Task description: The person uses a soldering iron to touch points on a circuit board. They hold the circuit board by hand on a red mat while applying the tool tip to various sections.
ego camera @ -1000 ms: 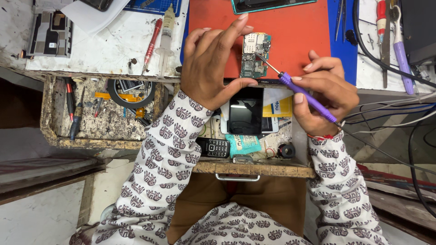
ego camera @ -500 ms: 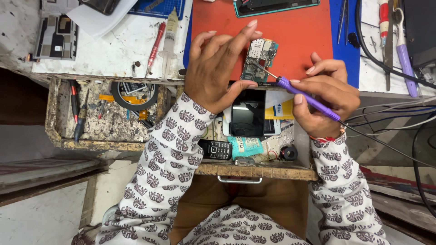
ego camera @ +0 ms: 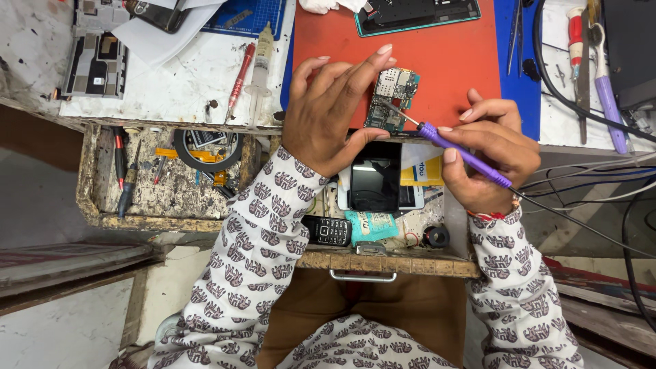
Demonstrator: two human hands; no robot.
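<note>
My left hand [ego camera: 331, 109] grips a small green phone circuit board [ego camera: 391, 96] between thumb and fingers, holding it over the near edge of the red mat [ego camera: 444, 61]. My right hand [ego camera: 492, 154] holds a purple-handled soldering iron [ego camera: 461, 152] like a pen, its thin metal tip touching the board's middle. The iron's cord runs off to the right. Below the hands a black phone [ego camera: 374, 176] lies screen-up in the open drawer.
The open wooden drawer [ego camera: 383, 263] holds a keypad phone [ego camera: 328, 231], a teal packet and small parts. A second drawer [ego camera: 164, 178] at left holds screwdrivers and a tape ring. On the bench lie a red pen [ego camera: 240, 75], a syringe, a phone frame [ego camera: 417, 14] and tools at right.
Both hands and the board stay in nearly the same place; the iron tip has kept resting on the board with only slight shifts.
</note>
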